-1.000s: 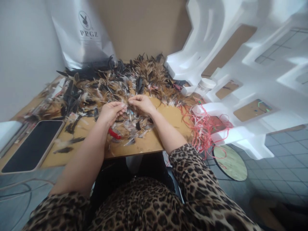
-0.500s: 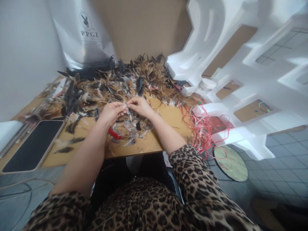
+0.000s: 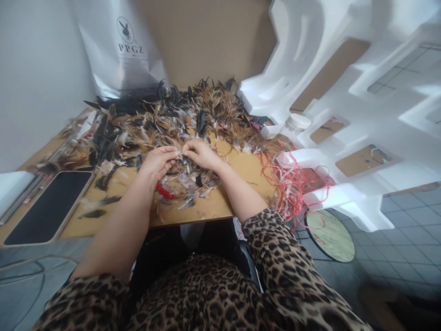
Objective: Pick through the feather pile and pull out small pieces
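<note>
Something too small to identify is pinched between the closed fingertips of the left hand [image 3: 159, 162] and the right hand [image 3: 200, 153]. Brown and black loose feathers [image 3: 148, 124] are spread beneath and beyond the grip; a red curved object [image 3: 165, 191] is seen nearer the body.

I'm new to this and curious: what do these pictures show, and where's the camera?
There is no machine: a person's bare hands are seen by one camera worn on the head, looking forward and down. The left hand and right hand are close together, fingertips pinched; whatever they hold is too small to make out. On the table lie brown and black feathers, a phone at the left and a curved red object near the left hand. Pink strings tangle at the right.
</note>
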`<action>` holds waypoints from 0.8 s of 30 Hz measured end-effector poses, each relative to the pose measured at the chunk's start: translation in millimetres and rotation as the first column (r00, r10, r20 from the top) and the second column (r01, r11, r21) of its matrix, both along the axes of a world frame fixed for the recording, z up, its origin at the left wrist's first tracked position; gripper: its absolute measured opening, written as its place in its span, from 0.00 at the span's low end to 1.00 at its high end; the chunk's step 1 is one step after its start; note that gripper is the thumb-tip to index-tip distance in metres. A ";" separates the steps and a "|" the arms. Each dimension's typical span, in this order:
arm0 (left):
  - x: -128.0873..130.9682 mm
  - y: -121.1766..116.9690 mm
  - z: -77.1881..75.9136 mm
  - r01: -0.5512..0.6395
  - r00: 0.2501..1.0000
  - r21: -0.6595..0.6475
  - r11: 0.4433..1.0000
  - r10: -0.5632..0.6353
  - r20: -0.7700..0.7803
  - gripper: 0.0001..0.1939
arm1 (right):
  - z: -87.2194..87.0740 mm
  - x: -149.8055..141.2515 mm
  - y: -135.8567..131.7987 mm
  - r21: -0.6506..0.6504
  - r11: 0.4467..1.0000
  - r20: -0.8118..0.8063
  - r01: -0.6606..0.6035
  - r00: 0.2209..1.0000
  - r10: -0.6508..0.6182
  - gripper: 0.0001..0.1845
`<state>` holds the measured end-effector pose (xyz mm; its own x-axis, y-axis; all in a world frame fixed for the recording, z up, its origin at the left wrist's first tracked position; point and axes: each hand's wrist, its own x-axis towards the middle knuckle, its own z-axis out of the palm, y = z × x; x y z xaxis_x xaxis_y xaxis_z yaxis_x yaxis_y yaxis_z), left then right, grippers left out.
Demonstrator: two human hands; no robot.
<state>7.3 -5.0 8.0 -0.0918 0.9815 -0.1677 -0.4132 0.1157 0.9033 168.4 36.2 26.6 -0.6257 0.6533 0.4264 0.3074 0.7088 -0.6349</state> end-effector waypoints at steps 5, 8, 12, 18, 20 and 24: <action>-0.6 -0.9 -0.5 0.031 0.998 0.033 0.999 -0.029 -0.049 0.13 | -6.8 0.4 5.9 -0.186 0.982 -0.130 0.012 0.991 -0.037 0.11; 1.3 -2.7 -0.7 0.069 0.987 0.087 0.994 -0.055 -0.148 0.14 | -10.2 -0.4 7.6 -0.195 0.981 -0.157 -0.007 0.987 -0.024 0.12; 4.8 -4.7 -0.2 0.078 0.945 0.149 0.986 -0.025 -0.327 0.15 | -12.5 -1.0 5.8 -0.130 0.992 -0.059 0.009 0.998 -0.017 0.12; 10.8 -3.8 -0.9 0.007 0.899 0.183 0.983 0.074 -0.431 0.11 | -16.0 0.3 6.4 -0.041 0.996 0.121 0.082 0.990 -0.076 0.12; 11.3 -3.0 -2.8 -0.017 0.888 0.217 0.976 0.115 -0.446 0.10 | -17.1 0.5 7.3 -0.051 0.995 0.128 0.082 0.989 -0.075 0.11; 10.9 -3.2 -4.7 -0.013 0.838 0.272 0.962 0.159 -0.522 0.09 | -18.0 0.6 8.1 -0.116 0.989 0.129 0.097 0.988 -0.081 0.11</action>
<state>18.3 -8.2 3.3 -0.1810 0.9670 0.1793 0.1445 -0.1542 0.9774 169.0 44.3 8.6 -0.6055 0.7509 0.2637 0.4469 0.5950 -0.6680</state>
